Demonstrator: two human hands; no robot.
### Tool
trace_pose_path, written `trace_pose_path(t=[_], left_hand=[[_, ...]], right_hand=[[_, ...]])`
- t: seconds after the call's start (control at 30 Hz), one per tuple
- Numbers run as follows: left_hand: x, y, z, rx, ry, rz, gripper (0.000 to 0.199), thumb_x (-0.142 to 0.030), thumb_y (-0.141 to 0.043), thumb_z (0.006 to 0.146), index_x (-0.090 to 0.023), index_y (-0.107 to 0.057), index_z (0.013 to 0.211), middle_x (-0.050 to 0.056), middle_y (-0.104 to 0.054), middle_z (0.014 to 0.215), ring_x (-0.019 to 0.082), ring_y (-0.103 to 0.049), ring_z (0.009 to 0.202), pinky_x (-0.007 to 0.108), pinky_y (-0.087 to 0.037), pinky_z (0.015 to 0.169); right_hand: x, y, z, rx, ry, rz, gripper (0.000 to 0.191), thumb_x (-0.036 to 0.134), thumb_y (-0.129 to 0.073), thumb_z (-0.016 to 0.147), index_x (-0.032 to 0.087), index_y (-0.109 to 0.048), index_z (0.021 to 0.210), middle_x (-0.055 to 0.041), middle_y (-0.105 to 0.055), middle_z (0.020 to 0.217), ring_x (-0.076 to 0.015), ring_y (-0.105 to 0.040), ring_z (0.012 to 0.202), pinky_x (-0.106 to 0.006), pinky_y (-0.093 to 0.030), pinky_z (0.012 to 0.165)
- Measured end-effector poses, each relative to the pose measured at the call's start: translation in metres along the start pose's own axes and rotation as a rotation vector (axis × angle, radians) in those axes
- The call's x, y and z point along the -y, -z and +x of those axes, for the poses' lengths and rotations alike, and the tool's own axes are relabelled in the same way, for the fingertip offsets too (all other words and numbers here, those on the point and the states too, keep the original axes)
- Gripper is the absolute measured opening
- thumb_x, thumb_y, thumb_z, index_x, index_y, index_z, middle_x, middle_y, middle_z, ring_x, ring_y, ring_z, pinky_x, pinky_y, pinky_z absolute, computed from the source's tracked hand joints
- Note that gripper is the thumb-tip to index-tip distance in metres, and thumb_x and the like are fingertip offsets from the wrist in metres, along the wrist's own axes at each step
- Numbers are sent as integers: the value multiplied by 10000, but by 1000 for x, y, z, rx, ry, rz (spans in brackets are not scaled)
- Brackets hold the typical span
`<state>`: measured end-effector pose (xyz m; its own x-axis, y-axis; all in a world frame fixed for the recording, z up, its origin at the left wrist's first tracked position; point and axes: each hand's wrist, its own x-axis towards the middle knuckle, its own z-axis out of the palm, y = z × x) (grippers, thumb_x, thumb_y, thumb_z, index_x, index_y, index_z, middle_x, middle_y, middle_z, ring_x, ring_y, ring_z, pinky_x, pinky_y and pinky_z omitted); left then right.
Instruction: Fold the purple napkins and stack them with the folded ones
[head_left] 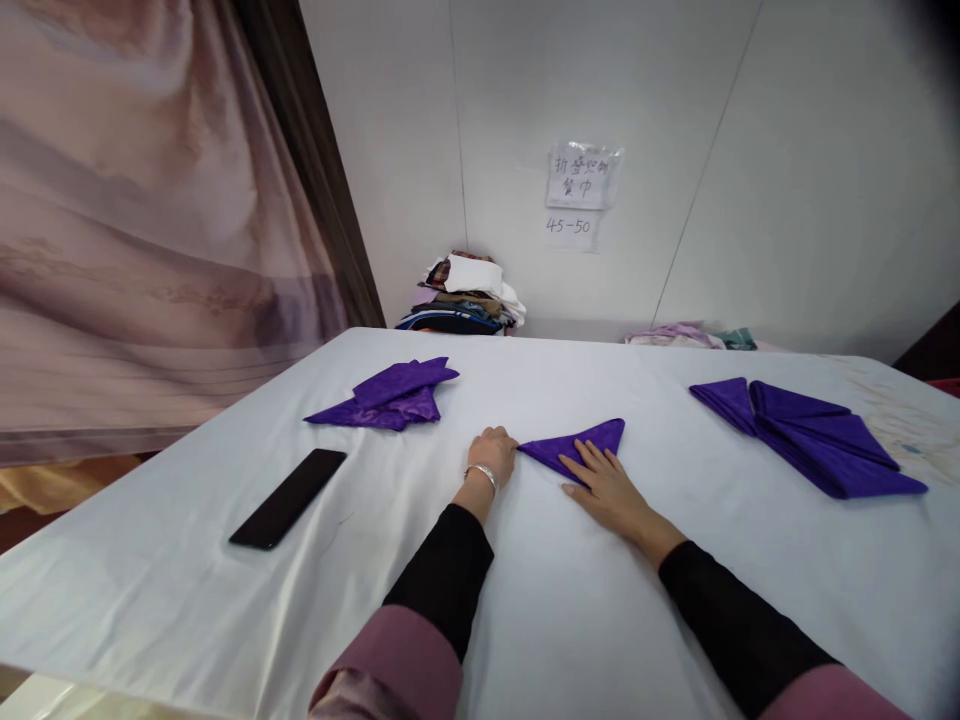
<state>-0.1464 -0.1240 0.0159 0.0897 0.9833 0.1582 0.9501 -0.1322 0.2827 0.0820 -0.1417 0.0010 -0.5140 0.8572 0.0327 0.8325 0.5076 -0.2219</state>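
Note:
A purple cloth (551,453), folded into a triangle, lies flat on the white-covered table (585,600). My left hand (493,455), with a silver bracelet at the wrist, is closed in a pinch on the cloth's left tip. My right hand (606,492) lies with spread fingers on the right part of the cloth and hides some of it. Further left is a loose heap of purple cloth (397,392). Several folded purple cloths (810,430) overlap on the right side of the table.
A black phone (289,498) lies at the left. Piled fabrics (469,295) and more cloth (690,336) sit behind the table's far edge, by a wall with paper signs (583,178). A pink curtain (150,220) hangs at the left.

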Motion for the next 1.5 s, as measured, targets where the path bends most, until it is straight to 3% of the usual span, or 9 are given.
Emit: trace_pose_path(t=[0.2,0.33,0.47,0.6,0.83,1.23,1.37,1.43,1.5], left_hand=[[4,2,-4,-46,37,-34,334,-138,-413,820,-234,-640,1046,43,-623,1046,201,-528,984,336,-425,858],[-14,1,-7,-106,-47,-45,412,-132,-352,846,-193,-511,1221,54,-527,1259,188,-421,1178,340,-336,995],[-46,-11,-18,-54,-292,-55,431,-345,-366,891,-205,-422,1294,33,-401,1395,180,-252,1319,362,-199,1091],[-59,-25,-29,40,-449,-5,656,-576,-321,850,-169,-310,1365,86,-280,1458,237,-143,1359,447,-141,1102],[-49,-30,-31,158,-322,38,761,-642,-269,824,-138,-252,1394,114,-266,1459,256,-125,1362,448,-106,1104],[-50,-24,-31,147,-104,91,856,-695,-231,794,-69,-281,1375,179,-199,1464,300,-120,1357,494,-113,1083],[-40,-21,-25,140,47,117,858,-682,-221,803,-46,-267,1376,186,-205,1459,301,-121,1357,497,-98,1082],[-36,-17,-23,112,138,131,848,-672,-228,808,-36,-283,1367,192,-233,1449,311,-134,1353,511,-115,1075],[-37,-15,-23,28,133,154,802,-643,-234,827,-49,-296,1363,184,-254,1445,309,-137,1352,524,-122,1071]], right_hand=[[-1,-2,1,-6,5,-9,588,612,-231,871,324,-303,1378,-45,-176,1490,-258,-106,1360,-468,-108,1074],[-1,-3,0,-7,0,-11,587,611,-238,870,325,-300,1378,-40,-170,1492,-259,-102,1360,-473,-108,1073],[-2,-4,0,-27,8,-19,588,591,-259,873,290,-325,1374,-68,-183,1486,-256,-113,1359,-470,-115,1071],[-4,-7,1,-34,31,-34,561,543,-312,878,278,-333,1372,-85,-202,1480,-257,-131,1356,-472,-138,1062],[-4,-6,1,-28,23,-18,606,601,-272,864,287,-313,1380,-74,-203,1481,-265,-139,1354,-484,-127,1058],[1,1,0,-25,15,25,630,620,-211,867,267,-336,1373,-78,-201,1483,-257,-123,1357,-452,-99,1069],[2,3,0,-28,12,37,630,621,-195,869,273,-324,1378,-72,-191,1486,-250,-113,1359,-442,-92,1070],[3,4,0,-23,9,40,624,619,-203,869,278,-316,1380,-65,-182,1489,-248,-101,1361,-440,-79,1071],[3,4,0,-17,4,47,626,621,-214,867,277,-311,1382,-65,-174,1491,-248,-89,1363,-439,-65,1071]])
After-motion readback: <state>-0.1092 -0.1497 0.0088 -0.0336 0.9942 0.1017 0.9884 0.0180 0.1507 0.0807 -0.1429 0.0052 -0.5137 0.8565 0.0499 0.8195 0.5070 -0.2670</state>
